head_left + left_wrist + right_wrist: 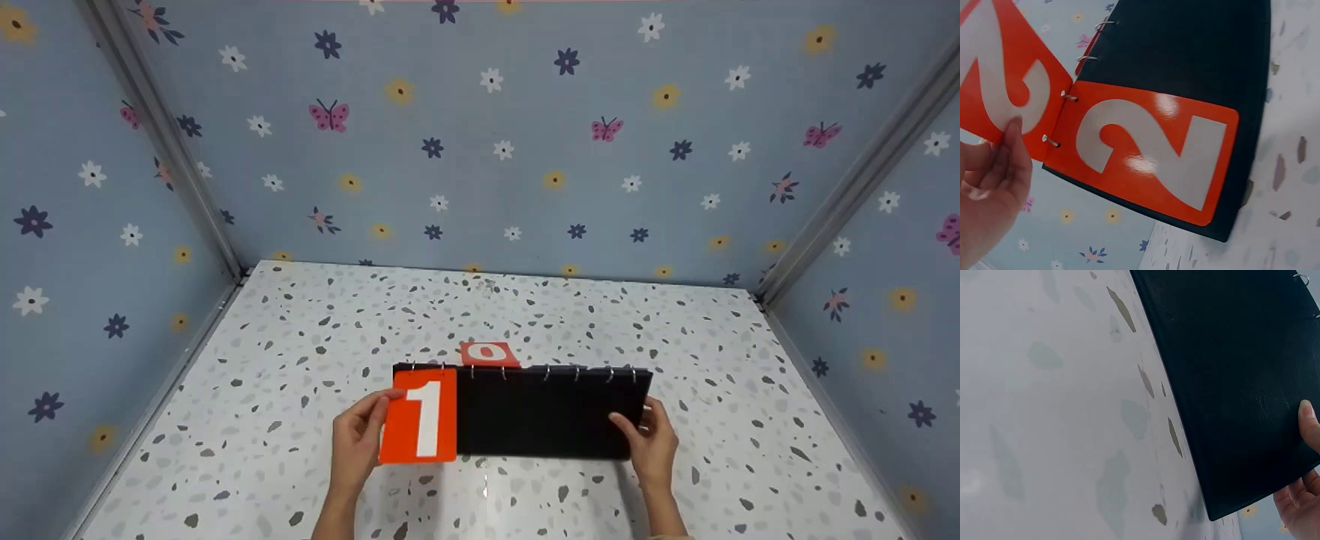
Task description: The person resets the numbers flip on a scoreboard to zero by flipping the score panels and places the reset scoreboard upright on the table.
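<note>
A black flip scoreboard (pixel 547 416) with metal rings along its top edge is held up, tilted, above the speckled table. My right hand (pixel 654 442) grips its right end, thumb on the front and fingers behind; the right wrist view shows the thumb (pixel 1310 422) on the black face. At the other end, my left hand (pixel 361 435) pinches an orange number card by its edge. The head view shows an orange card with a white 1 (pixel 420 416) there. In the left wrist view, the pinched card (pixel 1030 84) is lifted on its rings beside a flat card with a 2 (pixel 1151 152).
Behind the scoreboard's top edge, an orange-red card with a white 0 (pixel 489 352) shows. The white speckled tabletop (pixel 315 322) extends around the board. Blue flowered panels (pixel 480 150) with grey metal corner posts (pixel 847 172) stand at the back and sides.
</note>
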Action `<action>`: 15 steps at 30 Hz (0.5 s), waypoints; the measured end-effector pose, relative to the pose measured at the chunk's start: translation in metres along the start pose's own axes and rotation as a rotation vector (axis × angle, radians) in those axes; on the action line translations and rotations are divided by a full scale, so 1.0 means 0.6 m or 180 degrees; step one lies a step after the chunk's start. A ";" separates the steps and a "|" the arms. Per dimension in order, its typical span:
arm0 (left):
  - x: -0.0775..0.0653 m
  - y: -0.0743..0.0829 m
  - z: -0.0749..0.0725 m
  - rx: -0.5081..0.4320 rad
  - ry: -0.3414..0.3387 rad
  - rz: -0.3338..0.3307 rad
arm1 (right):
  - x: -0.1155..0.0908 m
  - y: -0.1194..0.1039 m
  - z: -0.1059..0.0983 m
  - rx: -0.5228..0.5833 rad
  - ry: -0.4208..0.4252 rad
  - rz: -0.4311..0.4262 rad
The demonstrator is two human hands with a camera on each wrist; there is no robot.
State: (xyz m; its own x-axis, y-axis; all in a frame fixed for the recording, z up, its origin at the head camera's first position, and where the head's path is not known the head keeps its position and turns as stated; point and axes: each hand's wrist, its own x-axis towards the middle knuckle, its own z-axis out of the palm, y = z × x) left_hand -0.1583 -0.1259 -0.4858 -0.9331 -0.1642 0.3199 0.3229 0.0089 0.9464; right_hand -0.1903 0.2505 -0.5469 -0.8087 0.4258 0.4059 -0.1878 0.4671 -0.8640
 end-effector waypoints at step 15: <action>0.092 0.063 0.032 0.1111 0.0716 0.1337 | 0.001 0.004 0.000 -0.0033 -0.0013 -0.0026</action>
State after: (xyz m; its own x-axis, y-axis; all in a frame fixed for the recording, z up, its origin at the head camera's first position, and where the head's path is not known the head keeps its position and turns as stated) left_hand -0.2009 -0.1156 -0.4316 -0.6677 -0.2811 0.6893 0.5508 0.4363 0.7115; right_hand -0.1909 0.2520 -0.5487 -0.8093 0.4189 0.4117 -0.1886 0.4784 -0.8576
